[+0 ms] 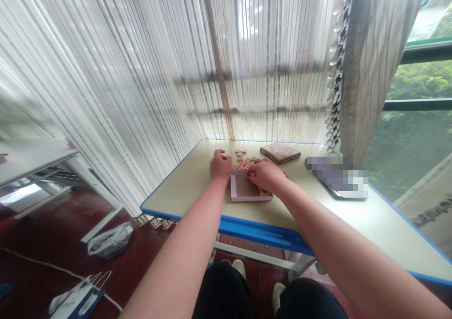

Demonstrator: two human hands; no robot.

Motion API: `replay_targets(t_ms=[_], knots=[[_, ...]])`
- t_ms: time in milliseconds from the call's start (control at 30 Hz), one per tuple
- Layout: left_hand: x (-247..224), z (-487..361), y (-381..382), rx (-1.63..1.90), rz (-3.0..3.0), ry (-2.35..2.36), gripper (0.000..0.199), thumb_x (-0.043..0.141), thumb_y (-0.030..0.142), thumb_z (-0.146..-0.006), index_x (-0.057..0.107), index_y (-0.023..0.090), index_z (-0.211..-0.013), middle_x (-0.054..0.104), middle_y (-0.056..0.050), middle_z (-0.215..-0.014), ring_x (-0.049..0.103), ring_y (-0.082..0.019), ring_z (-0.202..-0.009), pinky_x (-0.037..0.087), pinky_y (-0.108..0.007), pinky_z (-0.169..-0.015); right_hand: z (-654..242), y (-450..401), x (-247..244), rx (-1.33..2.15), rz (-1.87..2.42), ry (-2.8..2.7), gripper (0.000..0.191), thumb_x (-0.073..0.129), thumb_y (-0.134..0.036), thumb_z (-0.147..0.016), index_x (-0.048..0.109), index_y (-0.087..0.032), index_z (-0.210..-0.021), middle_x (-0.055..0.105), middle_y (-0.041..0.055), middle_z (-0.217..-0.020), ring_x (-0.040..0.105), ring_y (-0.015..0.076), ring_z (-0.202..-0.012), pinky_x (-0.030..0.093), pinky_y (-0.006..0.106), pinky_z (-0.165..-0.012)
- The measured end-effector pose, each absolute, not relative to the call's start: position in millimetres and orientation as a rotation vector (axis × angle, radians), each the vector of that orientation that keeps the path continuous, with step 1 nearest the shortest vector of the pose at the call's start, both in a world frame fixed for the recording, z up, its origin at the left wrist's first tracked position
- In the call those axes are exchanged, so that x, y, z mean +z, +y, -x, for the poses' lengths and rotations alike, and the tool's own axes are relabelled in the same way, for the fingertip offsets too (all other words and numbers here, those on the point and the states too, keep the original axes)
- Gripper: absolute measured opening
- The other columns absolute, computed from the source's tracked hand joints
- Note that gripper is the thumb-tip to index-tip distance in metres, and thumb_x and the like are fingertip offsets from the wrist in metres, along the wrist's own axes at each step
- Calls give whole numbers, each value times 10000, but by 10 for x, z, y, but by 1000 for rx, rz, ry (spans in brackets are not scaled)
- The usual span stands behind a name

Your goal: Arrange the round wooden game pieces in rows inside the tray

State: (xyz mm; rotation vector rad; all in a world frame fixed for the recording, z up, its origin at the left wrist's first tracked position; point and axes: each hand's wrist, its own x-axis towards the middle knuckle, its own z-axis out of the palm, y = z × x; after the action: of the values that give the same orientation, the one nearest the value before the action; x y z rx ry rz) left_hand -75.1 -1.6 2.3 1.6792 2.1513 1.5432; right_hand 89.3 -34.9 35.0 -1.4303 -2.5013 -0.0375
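A shallow white open box [251, 198] lies on the table, with a round wooden Chinese chess piece [264, 193] in its near right corner. Over the box's right side is my right hand [266, 174]; its fingertips are pinched on a chess piece, which is mostly hidden. My left hand [221, 166] rests by the box's far left corner with its fingers curled, and what they hold, if anything, is hidden. Several loose chess pieces [240, 159] with red markings lie just behind the box, between my hands.
A brown patterned box lid [280, 152] lies at the back of the blue-edged table [183, 187]. To the right is a dark flat object [335, 180], partly blurred out. Striped curtains [268, 98] hang behind. Bags [111, 239] lie on the floor at left.
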Motion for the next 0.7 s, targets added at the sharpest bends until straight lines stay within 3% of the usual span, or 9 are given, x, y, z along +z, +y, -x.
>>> replay_targets(t_ms=[700], knots=[[13,752,1,1558,-1710,2148,206,493,250,-751,522,203,-949,640,-15,-744,597,-154,-720,421,-253,-669,-905,-365,394,6,1454,-2386,218,516,-253,-757,702,-273,-869,589,50,-953,468,211,-942,372,282,-787]])
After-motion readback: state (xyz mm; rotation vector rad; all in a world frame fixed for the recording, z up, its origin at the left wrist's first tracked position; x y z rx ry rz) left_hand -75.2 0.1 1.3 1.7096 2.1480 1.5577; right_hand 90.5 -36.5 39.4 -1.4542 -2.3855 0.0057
